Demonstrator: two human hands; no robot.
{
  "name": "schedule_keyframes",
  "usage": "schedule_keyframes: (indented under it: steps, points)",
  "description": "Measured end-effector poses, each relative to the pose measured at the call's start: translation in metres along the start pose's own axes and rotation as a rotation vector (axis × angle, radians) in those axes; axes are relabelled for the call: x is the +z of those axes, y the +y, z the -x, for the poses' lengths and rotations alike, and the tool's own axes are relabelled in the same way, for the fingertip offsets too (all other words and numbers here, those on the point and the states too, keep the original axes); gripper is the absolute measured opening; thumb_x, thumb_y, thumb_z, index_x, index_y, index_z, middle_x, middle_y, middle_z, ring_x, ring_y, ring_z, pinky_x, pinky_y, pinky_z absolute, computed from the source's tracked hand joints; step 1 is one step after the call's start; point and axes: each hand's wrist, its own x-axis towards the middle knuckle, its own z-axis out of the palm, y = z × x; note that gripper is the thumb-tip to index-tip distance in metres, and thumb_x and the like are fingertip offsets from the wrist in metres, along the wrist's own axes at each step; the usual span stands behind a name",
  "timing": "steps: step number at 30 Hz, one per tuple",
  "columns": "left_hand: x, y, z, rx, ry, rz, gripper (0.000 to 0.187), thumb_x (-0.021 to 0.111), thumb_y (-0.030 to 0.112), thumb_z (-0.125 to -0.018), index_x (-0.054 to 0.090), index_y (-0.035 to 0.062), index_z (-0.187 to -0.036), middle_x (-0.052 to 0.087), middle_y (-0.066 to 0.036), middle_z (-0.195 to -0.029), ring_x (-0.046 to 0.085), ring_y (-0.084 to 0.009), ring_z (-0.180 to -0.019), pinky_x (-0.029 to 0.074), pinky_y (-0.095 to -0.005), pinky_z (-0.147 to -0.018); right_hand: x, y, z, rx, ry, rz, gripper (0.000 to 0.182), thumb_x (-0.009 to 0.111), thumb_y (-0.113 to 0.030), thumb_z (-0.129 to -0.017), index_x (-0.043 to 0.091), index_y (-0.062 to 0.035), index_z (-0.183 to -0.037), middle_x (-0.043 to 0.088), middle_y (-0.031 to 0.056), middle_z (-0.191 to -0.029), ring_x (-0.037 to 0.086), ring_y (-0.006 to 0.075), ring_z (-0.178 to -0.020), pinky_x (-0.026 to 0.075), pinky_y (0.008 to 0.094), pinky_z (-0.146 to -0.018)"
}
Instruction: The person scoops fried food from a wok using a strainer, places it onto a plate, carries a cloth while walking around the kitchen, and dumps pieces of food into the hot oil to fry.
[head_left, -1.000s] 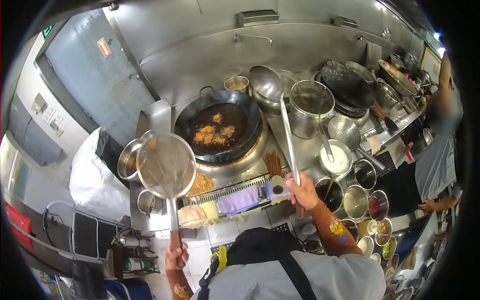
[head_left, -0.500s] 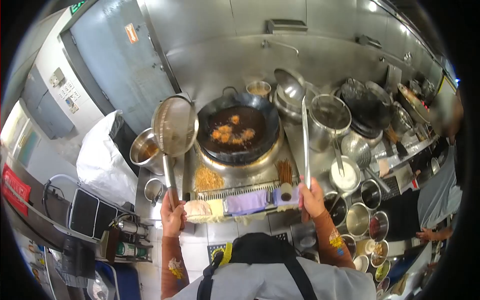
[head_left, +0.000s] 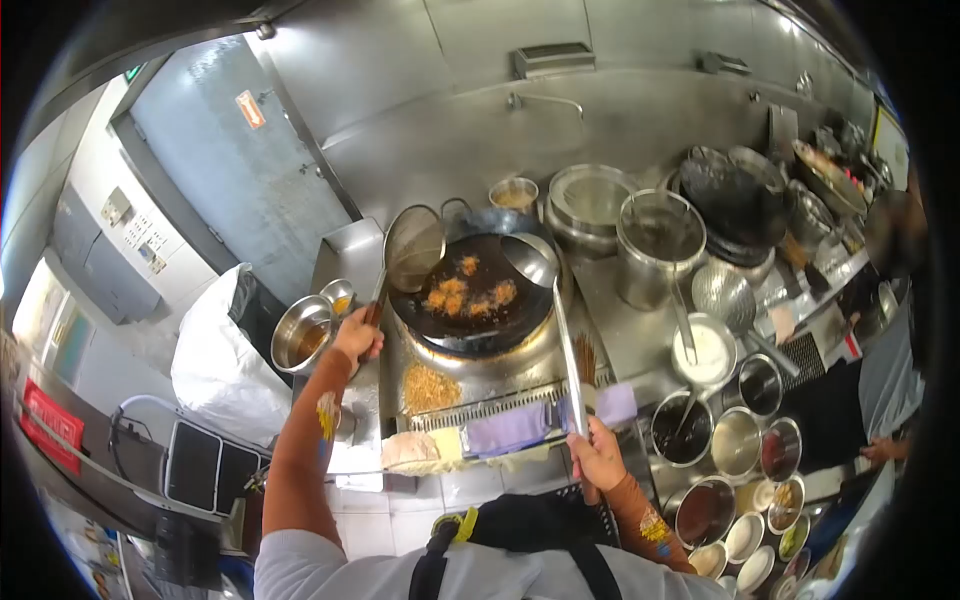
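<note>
A wok [head_left: 425,322] of dark liquid stands on the burner, with several orange-brown fried pieces [head_left: 452,298] clustered in the middle. My left hand [head_left: 360,338] is closed round the handle of a round mesh strainer [head_left: 415,240], whose basket is tilted over the wok's left rim. In my right hand [head_left: 598,453] is the long handle of a metal ladle [head_left: 533,262]. Its bowl hangs over the right side of the wok, close to the liquid.
Brown crumbs [head_left: 430,388] lie on the stove below the wok. Folded purple cloths [head_left: 508,430] line the front edge. At left stands a steel pot [head_left: 301,335]; at right are a tall pot [head_left: 660,250], a white-filled container [head_left: 708,355] and several bowls. Another person's hand [head_left: 884,450] shows far right.
The strainer has moved right from beside the wok to over its left rim. The ladle has come down and left from above the back pot to over the wok. The view has shifted slightly.
</note>
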Motion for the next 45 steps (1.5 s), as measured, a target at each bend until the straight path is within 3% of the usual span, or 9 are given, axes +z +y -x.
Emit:
schedule_keyframes:
  steps: [9,17,20,26,29,34,40,43,45]
  points:
    - [-0.035,0.042,-0.005,-0.247,-0.494,-0.061,0.032,0.061,0.003,-0.085,0.055,0.0085,-0.116,0.067,-0.010,-0.085,0.061,-0.0111,-0.060,0.049,-0.0263,-0.047,0.032,0.018,0.032,-0.072,0.139,-0.072,0.026,0.055,-0.011,-0.093,0.051,-0.0011,-0.116,0.053,0.0020,-0.065,0.050,0.0102,-0.044,0.042,0.0259,-0.040]
    - [0.043,0.018,-0.025,-0.369,-0.618,0.278,0.012,0.063,0.009,-0.088,0.060,0.0012,-0.096,0.069,-0.011,-0.086,0.059,-0.0096,-0.060,0.046,-0.0217,-0.046,0.069,0.005,-0.087,-0.129,0.236,0.076,0.015,0.056,-0.014,-0.091,0.055,-0.0021,-0.100,0.054,0.0037,-0.061,0.052,0.0133,-0.044,0.042,0.0302,-0.040]
    - [0.050,0.021,-0.040,-0.282,-0.559,0.219,0.013,0.063,0.006,-0.085,0.058,0.0028,-0.097,0.067,-0.011,-0.083,0.059,-0.0113,-0.060,0.048,-0.0253,-0.046,0.067,-0.015,-0.135,-0.109,0.254,0.348,0.021,0.057,-0.019,-0.088,0.056,0.0007,-0.094,0.058,0.0089,-0.061,0.057,0.0178,-0.045,0.045,0.0358,-0.043]
    - [0.005,0.007,-0.045,0.060,-0.561,-0.183,0.022,0.062,-0.003,-0.078,0.054,0.0039,-0.096,0.062,-0.010,-0.073,0.058,-0.0161,-0.053,0.047,-0.0300,-0.041,0.075,-0.027,-0.125,0.005,0.154,0.252,0.019,0.058,-0.017,-0.090,0.057,0.0007,-0.095,0.058,0.0067,-0.061,0.055,0.0167,-0.043,0.043,0.0329,-0.042]
    - [-0.002,0.021,-0.010,-0.037,-0.617,-0.267,0.017,0.064,0.006,-0.080,0.056,0.0049,-0.095,0.061,-0.006,-0.071,0.057,-0.0138,-0.052,0.046,-0.0273,-0.043,0.093,-0.018,-0.100,0.048,0.195,0.083,0.014,0.061,-0.016,-0.090,0.054,-0.0045,-0.086,0.053,0.0032,-0.065,0.048,0.0124,-0.043,0.043,0.0274,-0.039]
    - [0.022,0.021,0.030,-0.365,-0.654,0.275,0.015,0.062,0.006,-0.085,0.057,0.0014,-0.098,0.068,-0.012,-0.084,0.060,-0.0106,-0.059,0.046,-0.0247,-0.047,0.152,-0.003,-0.075,0.029,0.234,-0.094,0.018,0.058,-0.017,-0.091,0.051,-0.0008,-0.093,0.053,0.0046,-0.067,0.050,0.0150,-0.044,0.043,0.0310,-0.040]
    - [0.050,0.005,0.025,-0.413,-0.754,0.616,0.015,0.063,0.005,-0.085,0.063,0.0018,-0.100,0.068,-0.014,-0.095,0.060,-0.0095,-0.065,0.047,-0.0218,-0.051,0.142,-0.028,-0.084,0.028,0.192,0.132,0.030,0.061,-0.019,-0.089,0.053,0.0034,-0.108,0.059,0.0103,-0.072,0.056,0.0156,-0.049,0.048,0.0308,-0.043]
    - [0.043,-0.003,0.033,-0.363,-0.754,0.678,0.015,0.060,0.007,-0.088,0.060,0.0008,-0.102,0.067,-0.014,-0.094,0.060,-0.0099,-0.065,0.046,-0.0227,-0.049,0.140,-0.058,-0.068,-0.161,0.261,0.412,0.037,0.058,-0.019,-0.091,0.052,-0.0005,-0.122,0.058,0.0064,-0.073,0.053,0.0119,-0.047,0.046,0.0304,-0.043]
    - [0.035,-0.008,0.044,-0.253,-0.757,0.698,0.018,0.058,0.008,-0.089,0.057,0.0000,-0.106,0.067,-0.014,-0.093,0.059,-0.0099,-0.063,0.046,-0.0225,-0.046,0.105,-0.034,-0.095,-0.493,0.366,0.745,0.053,0.058,-0.021,-0.091,0.044,-0.0003,-0.137,0.064,0.0161,-0.079,0.062,0.0225,-0.055,0.050,0.0373,-0.052]
